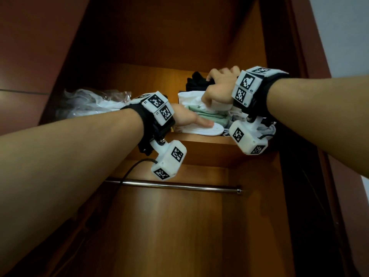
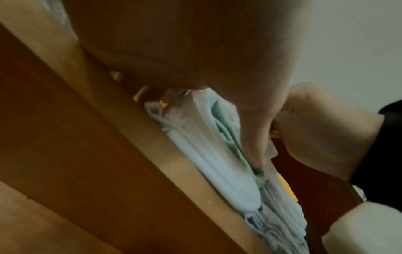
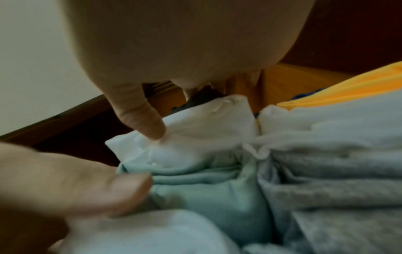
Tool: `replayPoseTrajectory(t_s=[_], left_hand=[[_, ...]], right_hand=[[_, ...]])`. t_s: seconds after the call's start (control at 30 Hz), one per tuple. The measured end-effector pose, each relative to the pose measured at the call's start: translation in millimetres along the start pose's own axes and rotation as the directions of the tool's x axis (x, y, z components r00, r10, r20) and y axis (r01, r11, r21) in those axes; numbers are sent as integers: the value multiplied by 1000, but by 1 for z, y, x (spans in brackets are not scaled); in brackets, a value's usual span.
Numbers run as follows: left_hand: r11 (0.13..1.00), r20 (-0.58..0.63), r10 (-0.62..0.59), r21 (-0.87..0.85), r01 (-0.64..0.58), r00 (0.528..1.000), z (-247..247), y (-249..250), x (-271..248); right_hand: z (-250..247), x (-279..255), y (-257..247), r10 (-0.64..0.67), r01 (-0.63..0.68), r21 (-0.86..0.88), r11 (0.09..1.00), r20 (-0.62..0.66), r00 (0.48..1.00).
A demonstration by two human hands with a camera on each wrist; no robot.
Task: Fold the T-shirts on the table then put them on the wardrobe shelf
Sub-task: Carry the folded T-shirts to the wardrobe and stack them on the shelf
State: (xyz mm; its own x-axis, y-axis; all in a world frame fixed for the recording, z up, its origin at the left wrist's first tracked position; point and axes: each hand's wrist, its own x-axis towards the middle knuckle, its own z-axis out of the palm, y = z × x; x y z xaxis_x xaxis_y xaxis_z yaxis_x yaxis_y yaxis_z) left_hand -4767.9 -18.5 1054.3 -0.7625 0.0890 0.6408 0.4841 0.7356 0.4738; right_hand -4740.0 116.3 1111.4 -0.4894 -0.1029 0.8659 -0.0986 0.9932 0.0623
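A pile of folded T-shirts sits on the wardrobe shelf (image 1: 199, 139): a white one (image 1: 207, 130) at the bottom, a green one (image 1: 211, 116) above it, another white one (image 1: 189, 98), and a black one (image 1: 197, 82) on top. My right hand (image 1: 217, 86) lies over the top of the pile, with its fingers on the black shirt and its thumb (image 3: 141, 120) pressing the upper white shirt (image 3: 195, 120). My left hand (image 1: 187, 118) is at the pile's left side. Its thumb (image 2: 254, 137) lies along the bottom white shirt beside the green shirt (image 3: 206, 189); its fingers are hidden.
Crinkled clear plastic bags (image 1: 89, 102) fill the left of the shelf. Grey cloth (image 3: 337, 171) and an orange-yellow cloth (image 3: 348, 86) lie to the right of the pile. A metal hanging rail (image 1: 171, 185) runs below the shelf. The wardrobe's side wall (image 1: 283, 126) stands close on the right.
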Motion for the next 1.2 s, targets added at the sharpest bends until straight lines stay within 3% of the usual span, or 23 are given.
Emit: replayPoseTrajectory(t_s=[0.13, 0.27, 0.37, 0.57, 0.63, 0.73, 0.97, 1.07, 1.2], left_hand=[[965, -164, -10, -259, -33, 986, -10, -1, 6], [905, -196, 13, -414, -95, 980, -3, 3, 15], [903, -250, 26, -409, -130, 968, 1, 4, 28], [930, -237, 21, -351, -106, 971, -3, 5, 35], [902, -269, 31, -407, -143, 963, -9, 8, 35], [877, -317, 94, -422, -229, 944, -22, 10, 38], [756, -261, 226, -561, -338, 938, -49, 20, 48], [720, -205, 225, -624, -304, 953, -55, 22, 63], [688, 16, 277, -701, -186, 961, -50, 18, 80]], right_hand=[[12, 7, -4, -18, 38, 214, 976, -93, 996], [25, 10, -2, -51, 90, 356, 930, -118, 992], [19, 13, 6, -49, 81, 372, 925, -94, 994], [12, 27, 16, -62, 54, 355, 933, 13, 998], [7, 27, 14, -51, 29, 403, 915, 45, 998], [-4, 28, 21, -23, 25, 480, 877, -10, 1000], [-16, 31, 55, 80, -66, 131, 989, -105, 991], [-9, 40, 61, 81, -78, 75, 994, -45, 996], [-4, 47, 61, 118, -114, -38, 993, 107, 987]])
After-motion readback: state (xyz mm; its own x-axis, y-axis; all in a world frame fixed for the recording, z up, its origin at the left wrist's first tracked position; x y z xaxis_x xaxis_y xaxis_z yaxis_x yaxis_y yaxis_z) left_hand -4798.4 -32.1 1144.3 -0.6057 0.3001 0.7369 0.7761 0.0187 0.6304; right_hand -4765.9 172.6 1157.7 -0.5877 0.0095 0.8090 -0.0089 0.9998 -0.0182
